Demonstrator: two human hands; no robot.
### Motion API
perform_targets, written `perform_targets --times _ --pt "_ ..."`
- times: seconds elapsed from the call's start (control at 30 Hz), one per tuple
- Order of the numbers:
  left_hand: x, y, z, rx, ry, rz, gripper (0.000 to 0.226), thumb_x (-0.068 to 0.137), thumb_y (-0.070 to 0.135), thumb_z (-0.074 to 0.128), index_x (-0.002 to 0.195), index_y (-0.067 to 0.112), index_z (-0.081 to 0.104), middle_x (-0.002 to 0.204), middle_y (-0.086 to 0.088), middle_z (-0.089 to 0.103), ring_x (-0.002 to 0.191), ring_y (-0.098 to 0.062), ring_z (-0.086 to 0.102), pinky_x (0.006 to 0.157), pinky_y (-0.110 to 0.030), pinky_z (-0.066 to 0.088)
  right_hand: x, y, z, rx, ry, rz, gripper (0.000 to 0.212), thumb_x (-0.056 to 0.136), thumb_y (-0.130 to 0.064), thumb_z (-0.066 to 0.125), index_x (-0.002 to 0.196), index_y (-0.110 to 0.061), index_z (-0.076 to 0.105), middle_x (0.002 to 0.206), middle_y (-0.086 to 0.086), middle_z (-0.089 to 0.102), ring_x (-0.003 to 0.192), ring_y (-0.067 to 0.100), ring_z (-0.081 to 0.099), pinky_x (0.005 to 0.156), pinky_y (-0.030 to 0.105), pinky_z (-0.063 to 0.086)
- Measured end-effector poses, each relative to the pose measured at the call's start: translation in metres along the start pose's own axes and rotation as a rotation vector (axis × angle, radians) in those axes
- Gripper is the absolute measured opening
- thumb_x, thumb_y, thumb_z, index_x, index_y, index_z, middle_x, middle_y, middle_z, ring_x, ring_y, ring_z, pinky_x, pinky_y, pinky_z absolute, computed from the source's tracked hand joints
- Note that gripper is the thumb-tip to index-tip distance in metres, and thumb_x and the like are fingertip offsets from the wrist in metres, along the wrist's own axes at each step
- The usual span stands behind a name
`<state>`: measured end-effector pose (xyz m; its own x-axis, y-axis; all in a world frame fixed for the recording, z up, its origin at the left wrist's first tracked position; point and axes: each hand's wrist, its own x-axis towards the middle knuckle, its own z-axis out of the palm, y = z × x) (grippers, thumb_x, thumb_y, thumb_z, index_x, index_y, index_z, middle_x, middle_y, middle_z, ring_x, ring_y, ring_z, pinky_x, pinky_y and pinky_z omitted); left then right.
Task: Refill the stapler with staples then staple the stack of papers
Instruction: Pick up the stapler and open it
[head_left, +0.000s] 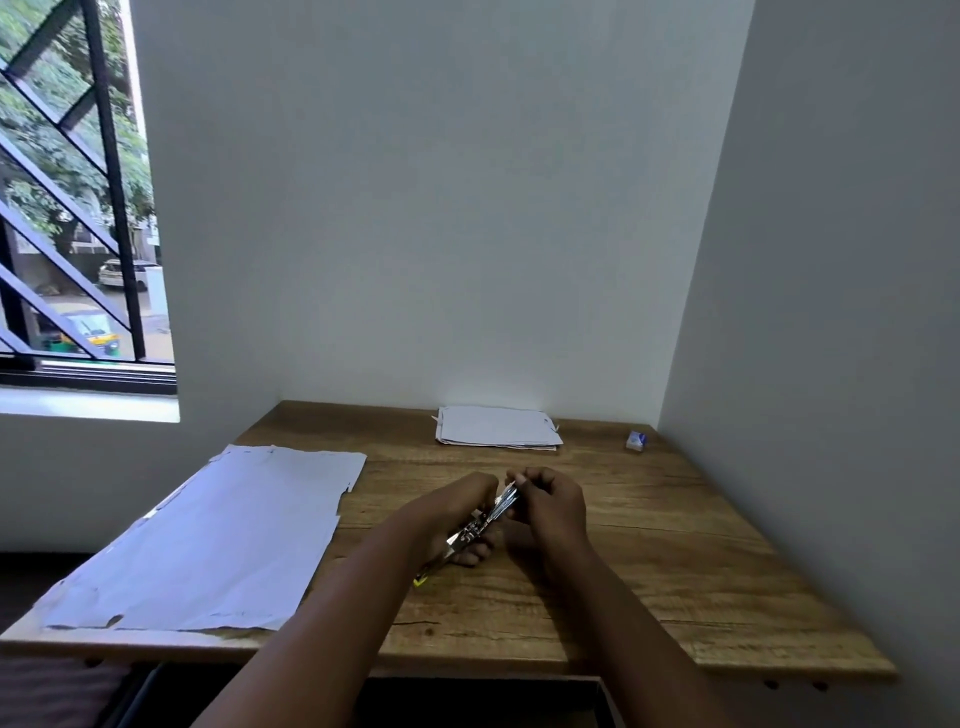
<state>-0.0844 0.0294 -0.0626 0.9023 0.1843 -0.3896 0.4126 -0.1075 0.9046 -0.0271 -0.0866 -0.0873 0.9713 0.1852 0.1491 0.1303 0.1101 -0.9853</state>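
- While the stapler (480, 525) is held above the middle of the wooden table (649, 545), the refilling step is judged to be in hand and the stapling not yet begun.
- The stapler is gripped from the near side by the left hand (457, 512), whose fingers are wrapped around its metal body, so that its far end is tilted up and away.
- The far tip of the stapler is pinched by the fingers of the right hand (548, 506), which are drawn together on it; whether a strip of staples is held there cannot be told, as the detail is blurred.
- Whether the magazine is open or closed cannot be made out either.
- A small staple box (636, 440) is seen at the far right corner of the table, well apart from both hands.
- A thin stack of papers (496, 427) is laid flat against the far wall, and a larger spread of sheets (208, 535) is laid along the left edge; which of the two is meant for stapling is not settled by the view, though the far stack seems the likelier.
- For the next move, a steady hold by the left hand is called for, with the staples seated squarely in the channel and the top closed before any paper is reached for.
- Care is judged to be needed at the tip, since a skewed strip is likely to jam.
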Motion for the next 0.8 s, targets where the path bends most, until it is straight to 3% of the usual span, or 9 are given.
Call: perform_targets --times 0.1,0.23,0.33,0.43,0.6,0.8 --pt "0.0 0.0 0.001 0.005 0.005 -0.016 0.027 0.076 0.024 0.04 0.085 0.01 0.061 0.071 -0.007 0.063 0.05 -0.017 0.057 0.053 -0.021 0.048 -0.001 -0.003 0.003 -0.047 0.007 -0.029 0.015 0.091 -0.005 0.061 0.079 -0.01 0.069 0.086 0.012 0.071 0.076 0.019 0.066 0.075 0.042 0.058" --pt "-0.003 -0.001 -0.002 0.017 -0.046 -0.015 0.023 0.077 0.011 0.038 0.088 0.008 0.057 0.072 -0.006 0.062 0.051 -0.016 0.057 0.051 -0.023 0.048 0.001 -0.003 0.0 -0.08 0.001 -0.038 0.012 0.091 -0.006 0.061 0.084 -0.007 0.07 0.089 0.014 0.071 0.078 0.021 0.065 0.072 0.039 0.058" --pt "-0.004 -0.001 -0.003 0.028 -0.112 0.007 0.022 0.084 0.029 0.044 0.083 0.014 0.059 0.062 -0.002 0.063 0.049 -0.015 0.058 0.051 -0.021 0.047 0.001 0.0 -0.003 -0.08 -0.013 -0.035 0.015 0.092 -0.005 0.06 0.082 -0.01 0.07 0.086 0.013 0.07 0.077 0.02 0.065 0.062 0.031 0.057" --pt "-0.002 -0.002 -0.001 0.048 -0.133 0.031 0.04 0.095 0.05 0.039 0.077 0.019 0.057 0.058 0.002 0.06 0.047 -0.011 0.055 0.049 -0.02 0.044 0.0 0.001 -0.002 -0.09 -0.012 -0.041 0.016 0.092 -0.005 0.059 0.082 -0.01 0.07 0.083 0.012 0.07 0.073 0.019 0.063 0.057 0.025 0.052" --pt "-0.003 -0.007 -0.006 -0.051 -0.144 0.027 0.029 0.093 0.013 0.038 0.082 0.006 0.063 0.067 -0.005 0.067 0.052 -0.013 0.061 0.05 -0.02 0.051 0.0 0.005 -0.006 -0.078 0.018 0.017 0.017 0.092 -0.007 0.061 0.079 -0.013 0.07 0.084 0.012 0.07 0.073 0.023 0.063 0.072 0.038 0.056" --pt "-0.004 -0.01 -0.005 -0.121 -0.131 0.009 0.028 0.097 0.007 0.033 0.09 0.001 0.06 0.074 -0.008 0.066 0.049 -0.009 0.063 0.048 -0.017 0.052 -0.003 0.001 -0.004 -0.055 -0.018 0.012 0.013 0.091 -0.006 0.062 0.082 -0.007 0.07 0.088 0.017 0.069 0.075 0.024 0.061 0.072 0.04 0.055"
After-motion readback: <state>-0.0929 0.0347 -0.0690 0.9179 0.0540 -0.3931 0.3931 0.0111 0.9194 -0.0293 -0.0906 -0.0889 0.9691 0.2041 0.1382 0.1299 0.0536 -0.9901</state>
